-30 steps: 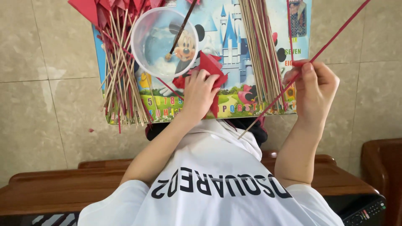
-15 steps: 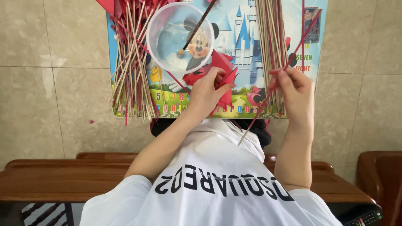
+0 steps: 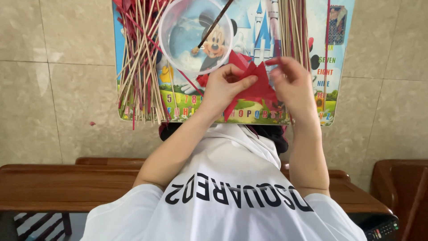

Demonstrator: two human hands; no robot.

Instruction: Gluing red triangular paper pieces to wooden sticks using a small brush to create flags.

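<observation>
At the table's point(image 3: 133, 114) left edge lies a loose heap of thin wooden sticks point(image 3: 140, 67), some of them red, fanned out and reaching down to the near edge. The table is small, its top covered by a bright cartoon picture with a castle and rows of letters along the near edge. Just beside the heap, toward the far edge, stands a clear round plastic bowl point(image 3: 196, 38) with a thin brush point(image 3: 214, 24) leaning in it, its handle pointing out over the far rim.

In front of the bowl, near the middle of the table, the left hand point(image 3: 223, 87) has its fingers pinched together on a folded piece of red paper point(image 3: 254, 87). The right hand point(image 3: 292, 82) meets the same paper from the other side, its fingers closed on the paper's upper right corner. The paper is held between both hands, just above the table top.

Behind the right hand a second, tighter bundle of wooden sticks point(image 3: 294, 27) lies toward the far edge. One thin red stick point(image 3: 327, 49) lies alone near the right edge.
</observation>
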